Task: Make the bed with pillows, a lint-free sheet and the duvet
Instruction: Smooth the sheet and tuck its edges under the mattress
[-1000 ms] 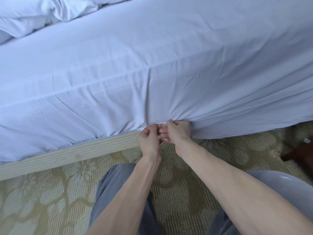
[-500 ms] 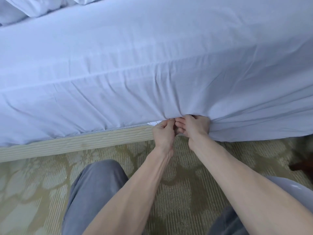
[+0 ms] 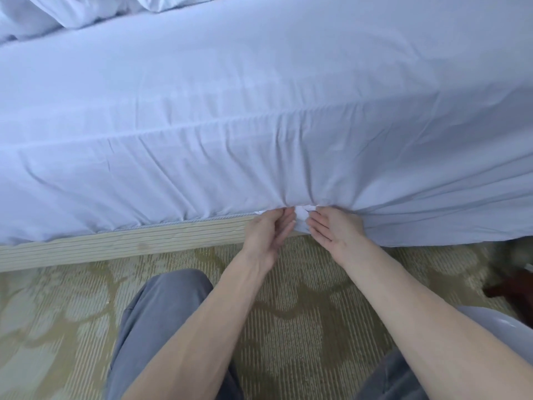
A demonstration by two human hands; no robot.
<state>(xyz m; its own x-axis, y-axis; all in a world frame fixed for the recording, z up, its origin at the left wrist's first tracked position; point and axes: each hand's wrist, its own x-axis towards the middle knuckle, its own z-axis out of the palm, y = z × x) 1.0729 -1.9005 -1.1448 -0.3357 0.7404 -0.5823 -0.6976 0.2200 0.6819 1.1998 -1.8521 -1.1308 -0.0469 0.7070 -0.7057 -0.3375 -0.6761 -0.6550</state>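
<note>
Left hand [image 3: 269,235] and right hand [image 3: 336,230] parted, pinching sheet [image 3: 259,125].

Bedroom, possibly hotel: sheeted bed [image 3: 259,111], striped bed base [image 3: 115,243], patterned carpet [image 3: 302,327].

The bed [image 3: 115,249] fills the upper two thirds of the frame, its striped beige base showing only at middle left. A pale sheet [image 3: 259,96] lies smooth over the top and hangs down the near side, creased and gathered at lower centre. Bunched white bedding [image 3: 72,10] sits in the upper left corner. Below is the floor — patterned olive carpet [image 3: 302,327] with a dark wooden piece [image 3: 513,287] at the right edge.
</note>
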